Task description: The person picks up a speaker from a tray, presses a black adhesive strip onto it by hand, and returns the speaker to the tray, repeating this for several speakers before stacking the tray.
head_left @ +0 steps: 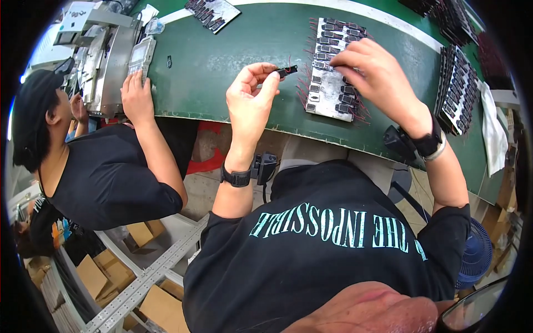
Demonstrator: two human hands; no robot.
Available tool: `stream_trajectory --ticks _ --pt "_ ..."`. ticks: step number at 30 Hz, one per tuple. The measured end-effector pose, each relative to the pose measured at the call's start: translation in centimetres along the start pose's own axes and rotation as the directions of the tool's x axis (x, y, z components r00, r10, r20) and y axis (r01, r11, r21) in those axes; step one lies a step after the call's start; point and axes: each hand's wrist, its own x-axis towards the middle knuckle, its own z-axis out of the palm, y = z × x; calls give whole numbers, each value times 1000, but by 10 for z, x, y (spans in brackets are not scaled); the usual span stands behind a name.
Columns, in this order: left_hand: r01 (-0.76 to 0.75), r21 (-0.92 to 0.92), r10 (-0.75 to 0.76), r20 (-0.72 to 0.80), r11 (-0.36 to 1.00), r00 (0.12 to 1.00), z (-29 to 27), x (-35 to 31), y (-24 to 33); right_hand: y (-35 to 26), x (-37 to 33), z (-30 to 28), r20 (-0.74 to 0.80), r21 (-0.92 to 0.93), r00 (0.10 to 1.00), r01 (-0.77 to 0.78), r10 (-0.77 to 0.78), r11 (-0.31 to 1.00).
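My left hand [252, 91] pinches a small black rectangular part [287, 71] with thin red wires between thumb and fingertips, just above the green bench. To its right lies a whitish board [328, 102] with rows of similar black wired parts, their red wires sticking out past both long edges. Over the board's right side reaches my right hand [372, 75], thumb and forefinger closed together beside one black part [322, 65] in the middle of the board. What lies between those fingertips, if anything, is too small to make out. Each wrist carries a black strap with a small device.
The green bench [222, 50] spans the far side. Another board of black parts [214, 14] lies at its back; stacked loaded boards [458, 91] stand at right, beside a white cloth [494, 127]. At left a co-worker [105, 166] sits by a metal machine [105, 61]. One loose part [169, 61] lies nearby.
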Motion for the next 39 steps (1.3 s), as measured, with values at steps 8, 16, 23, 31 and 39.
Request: stream_trajectory --ticks 8,16,23,31,39 --pt "17 -25 -17 1 1000 1000 -12 6 -14 -13 24 23 195 -168 973 158 -124 973" --pt "49 -81 -49 -5 996 999 -18 10 -20 -7 44 16 344 -114 923 223 -173 968" --pt "12 -66 -11 16 998 1000 -16 13 -24 2 55 18 405 -4 877 282 -256 959" --pt "12 -128 -12 3 992 1000 -8 24 -16 -2 39 3 170 55 967 181 -188 982" --pt "37 203 -100 306 979 947 20 34 -14 43 -50 -59 -242 748 818 -185 522 637"
